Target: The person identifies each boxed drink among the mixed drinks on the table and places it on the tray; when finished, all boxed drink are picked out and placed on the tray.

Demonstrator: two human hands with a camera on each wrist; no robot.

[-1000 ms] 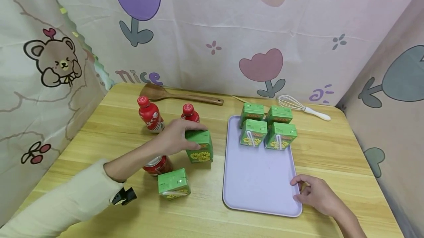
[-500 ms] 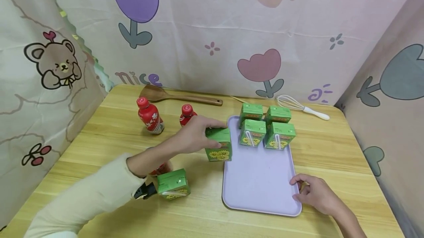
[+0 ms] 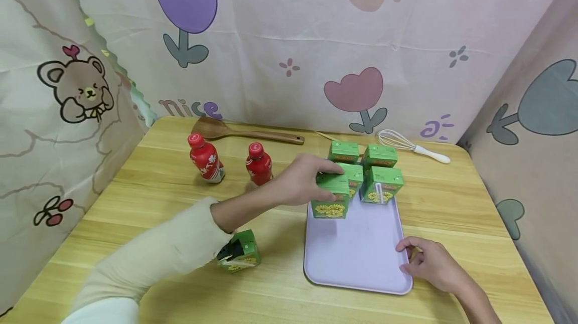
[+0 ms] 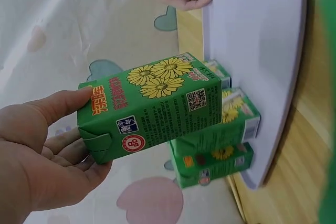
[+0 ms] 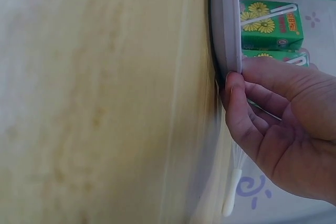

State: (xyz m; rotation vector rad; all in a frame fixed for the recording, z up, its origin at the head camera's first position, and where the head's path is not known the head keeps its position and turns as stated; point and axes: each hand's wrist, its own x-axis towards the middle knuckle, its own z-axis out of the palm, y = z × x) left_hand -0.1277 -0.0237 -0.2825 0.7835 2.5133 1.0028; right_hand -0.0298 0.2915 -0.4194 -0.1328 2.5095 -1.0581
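Note:
My left hand [image 3: 301, 181] grips a green juice carton [image 3: 331, 202] with yellow flowers by its top end, thumb on one side and fingers on the other. In the head view this carton overlaps the left part of the lilac tray [image 3: 356, 259], in front of the cartons there. The left wrist view has the held carton [image 4: 152, 103] close to the standing ones. Several matching cartons [image 3: 383, 186] stand in two rows at the tray's far end. My right hand [image 3: 433, 266] pinches the tray's right rim near its front corner; in the right wrist view, thumb and fingers are at the rim [image 5: 231, 35].
Another green carton [image 3: 246, 251] stands on the table under my left sleeve. Two red bottles [image 3: 206, 158] stand at the left. A wooden spatula [image 3: 253, 133] lies along the back, and a white whisk [image 3: 413, 147] lies behind the tray. Patterned cloth hangs around the table.
My left hand has carried the green carton rightward from beside the red bottle to over the tray's left part. The red can left of it is now hidden by my arm. My right hand stays put.

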